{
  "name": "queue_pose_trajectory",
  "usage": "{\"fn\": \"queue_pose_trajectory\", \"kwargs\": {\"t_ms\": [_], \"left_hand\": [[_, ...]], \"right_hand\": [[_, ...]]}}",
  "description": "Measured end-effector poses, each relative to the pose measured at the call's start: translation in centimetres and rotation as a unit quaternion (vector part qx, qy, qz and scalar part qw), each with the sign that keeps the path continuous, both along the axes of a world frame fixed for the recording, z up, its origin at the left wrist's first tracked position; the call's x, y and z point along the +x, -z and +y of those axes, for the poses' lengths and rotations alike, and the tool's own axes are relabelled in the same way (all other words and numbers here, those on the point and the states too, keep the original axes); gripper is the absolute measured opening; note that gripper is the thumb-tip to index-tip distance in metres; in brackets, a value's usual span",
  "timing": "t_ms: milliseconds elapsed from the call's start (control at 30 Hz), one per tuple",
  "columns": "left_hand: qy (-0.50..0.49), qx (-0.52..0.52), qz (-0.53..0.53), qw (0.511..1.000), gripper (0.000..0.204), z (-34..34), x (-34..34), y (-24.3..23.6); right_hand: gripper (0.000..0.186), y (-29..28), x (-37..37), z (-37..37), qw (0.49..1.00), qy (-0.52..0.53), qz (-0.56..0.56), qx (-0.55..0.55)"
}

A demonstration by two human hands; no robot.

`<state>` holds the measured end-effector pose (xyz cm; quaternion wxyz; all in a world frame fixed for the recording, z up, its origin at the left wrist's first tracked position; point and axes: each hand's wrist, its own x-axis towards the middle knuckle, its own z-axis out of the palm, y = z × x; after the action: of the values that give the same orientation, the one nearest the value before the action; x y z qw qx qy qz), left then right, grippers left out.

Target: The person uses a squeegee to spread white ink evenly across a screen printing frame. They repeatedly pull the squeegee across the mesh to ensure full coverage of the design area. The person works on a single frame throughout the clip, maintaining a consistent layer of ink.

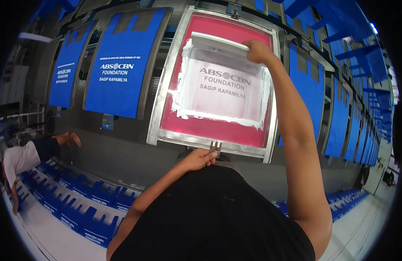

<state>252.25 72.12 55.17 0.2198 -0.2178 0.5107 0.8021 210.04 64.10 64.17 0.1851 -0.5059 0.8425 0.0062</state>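
Observation:
A silkscreen frame (159, 111) lies in front of me, its silver metal border around red mesh (205, 131). White ink rings the pale printing area, where dark lettering and a round logo show. My right hand (259, 53) is closed on the right end of a squeegee (216, 41), a long bar with a pale metal handle lying across the far part of the screen. At the near edge of the frame, my left hand (200, 159) closes its fingers around a small metal bracket (215, 149).
Blue bag-shaped sheets with white print (118, 78) lie on boards to the left; more blue sheets (299, 93) run off to the right. Others hang overhead at right. Below left, a person in a white shirt (21, 157) bends over rows of blue sheets (74, 206) on the floor.

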Motion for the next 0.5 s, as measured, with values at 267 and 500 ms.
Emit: {"fn": "queue_pose_trajectory", "kwargs": {"t_ms": [267, 500], "left_hand": [[-0.044, 0.011, -0.024, 0.999, 0.043, 0.6, -0.6, -0.2], [0.08, -0.228, -0.104, 0.965, 0.059, 1.3, -1.2, 2.8]], "right_hand": [[0.038, -1.9, 20.1, 15.5, 1.0, 0.001, 0.004, -0.027], [0.026, -1.4, 20.4, 18.4, 0.994, -0.028, 0.013, -0.101]]}}
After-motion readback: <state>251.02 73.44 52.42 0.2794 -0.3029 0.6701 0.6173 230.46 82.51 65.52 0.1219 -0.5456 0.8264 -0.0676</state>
